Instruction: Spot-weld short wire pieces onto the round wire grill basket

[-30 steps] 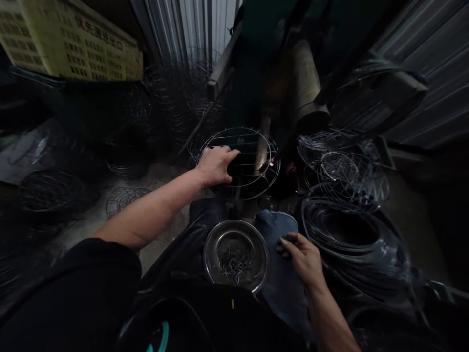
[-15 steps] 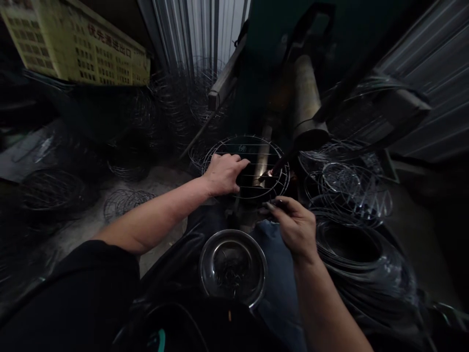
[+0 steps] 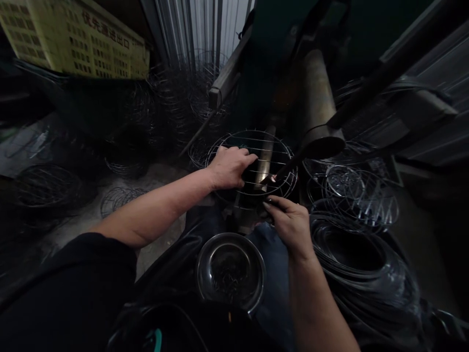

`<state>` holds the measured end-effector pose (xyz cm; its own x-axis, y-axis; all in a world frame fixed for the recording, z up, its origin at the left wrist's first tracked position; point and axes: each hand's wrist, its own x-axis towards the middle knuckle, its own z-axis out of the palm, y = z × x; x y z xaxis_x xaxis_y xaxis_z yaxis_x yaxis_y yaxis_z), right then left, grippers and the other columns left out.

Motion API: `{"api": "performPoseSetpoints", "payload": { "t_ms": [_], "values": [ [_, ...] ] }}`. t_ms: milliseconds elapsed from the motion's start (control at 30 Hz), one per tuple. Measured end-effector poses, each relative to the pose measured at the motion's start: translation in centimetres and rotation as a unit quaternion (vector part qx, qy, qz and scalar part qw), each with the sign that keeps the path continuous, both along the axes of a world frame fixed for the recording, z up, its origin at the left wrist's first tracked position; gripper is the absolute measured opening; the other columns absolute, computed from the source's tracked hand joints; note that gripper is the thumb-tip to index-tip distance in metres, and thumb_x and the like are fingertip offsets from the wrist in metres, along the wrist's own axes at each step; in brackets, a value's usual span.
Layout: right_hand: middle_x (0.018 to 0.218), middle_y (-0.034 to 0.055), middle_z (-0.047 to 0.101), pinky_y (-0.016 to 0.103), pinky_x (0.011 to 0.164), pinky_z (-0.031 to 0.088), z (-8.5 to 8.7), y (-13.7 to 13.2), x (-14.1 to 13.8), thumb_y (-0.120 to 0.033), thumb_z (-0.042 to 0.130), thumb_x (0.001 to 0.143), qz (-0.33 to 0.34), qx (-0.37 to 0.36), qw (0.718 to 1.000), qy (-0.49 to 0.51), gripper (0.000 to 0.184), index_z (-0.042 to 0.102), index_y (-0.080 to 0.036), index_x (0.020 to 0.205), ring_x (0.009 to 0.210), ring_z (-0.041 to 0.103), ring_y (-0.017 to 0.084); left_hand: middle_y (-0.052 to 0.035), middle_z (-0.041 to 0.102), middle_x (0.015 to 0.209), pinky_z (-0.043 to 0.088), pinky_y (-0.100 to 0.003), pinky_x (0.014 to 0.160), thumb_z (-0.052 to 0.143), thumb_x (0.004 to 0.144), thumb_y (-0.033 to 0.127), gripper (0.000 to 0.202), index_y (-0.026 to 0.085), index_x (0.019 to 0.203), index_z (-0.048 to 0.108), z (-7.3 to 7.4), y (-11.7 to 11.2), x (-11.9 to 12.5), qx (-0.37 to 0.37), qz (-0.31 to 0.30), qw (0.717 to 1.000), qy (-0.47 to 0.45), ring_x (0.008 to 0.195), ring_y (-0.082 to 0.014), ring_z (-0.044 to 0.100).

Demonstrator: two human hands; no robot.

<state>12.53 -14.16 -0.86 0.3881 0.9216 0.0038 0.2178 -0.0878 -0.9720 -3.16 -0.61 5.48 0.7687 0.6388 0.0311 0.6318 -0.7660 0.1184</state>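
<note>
And the left hand [image 3: 234, 168] grips the round wire rack [image 3: 273, 160] by the dark rod [image 3: 289, 167], crossbars [image 3: 269, 172] seemingly in, right hand [image 3: 291, 220] pinched together just beside, contents unclear, bits [image 3: 230, 281] left in the bowl [image 3: 200, 274]!

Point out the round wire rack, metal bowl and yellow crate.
Round wire rack [image 3: 279, 160]: head view, on a crossbar.
Metal bowl [image 3: 207, 268]: head view, inner wall.
Yellow plastic crate [image 3: 105, 33]: head view, printed side.

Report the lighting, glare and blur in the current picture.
Head view: dim overall, stretched toward the edges; a bright glint at the dark rod; soft highlights on the metal bowl, its inside murky; lettering on the yellow crate slightly smeared.
</note>
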Motion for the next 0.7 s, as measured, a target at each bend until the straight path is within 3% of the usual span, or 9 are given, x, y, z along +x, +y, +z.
{"api": "performPoseSetpoints", "payload": {
  "t_ms": [100,200,433,700],
  "values": [
    [0.056,-0.0002,0.066,0.025,0.045,0.044,-0.3,0.0,-0.7,-0.037,0.074,0.068,-0.062,0.003,0.997,0.043,0.03,0.075,-0.015,0.088,0.045,0.055,0.013,-0.0093,0.061,0.119,0.038,-0.041,0.083,0.066,0.068,0.03,0.06,0.023,0.126,0.054,0.1,0.2,0.2,0.006,0.0,1.0,-0.007,0.107,-0.031,0.055],
    [0.059,0.0006,0.068,0.025,0.044,0.047,-0.6,0.0,-1.2,-0.038,0.076,0.067,-0.098,0.03,0.99,0.097,0.032,0.073,-0.014,0.088,0.047,0.06,0.015,-0.0094,0.06,0.119,0.037,-0.041,0.085,0.065,0.069,0.029,0.059,0.023,0.127,0.054,0.1,0.5,0.4,0.013,-0.007,1.0,-0.018,0.109,-0.0309,0.054],
    [0.061,-0.0004,0.068,0.025,0.047,0.05,-1.2,0.2,-1.6,-0.036,0.077,0.068,-0.119,0.072,0.983,0.122,0.028,0.072,-0.016,0.086,0.046,0.061,0.014,-0.0092,0.06,0.12,0.035,-0.041,0.088,0.065,0.069,0.026,0.064,0.024,0.131,0.051,-0.7,1.6,0.7,0.023,-0.028,0.999,-0.018,0.111,-0.03,0.052],
    [0.065,0.0002,0.067,0.023,0.045,0.048,-1.2,1.0,-1.6,-0.036,0.078,0.065,-0.141,0.075,0.977,0.141,0.03,0.07,-0.015,0.086,0.047,0.061,0.013,-0.0089,0.06,0.121,0.036,-0.04,0.088,0.065,0.068,0.025,0.066,0.024,0.133,0.051,-0.6,2.4,1.3,0.019,-0.032,0.999,-0.006,0.111,-0.03,0.051]
  ]
}}
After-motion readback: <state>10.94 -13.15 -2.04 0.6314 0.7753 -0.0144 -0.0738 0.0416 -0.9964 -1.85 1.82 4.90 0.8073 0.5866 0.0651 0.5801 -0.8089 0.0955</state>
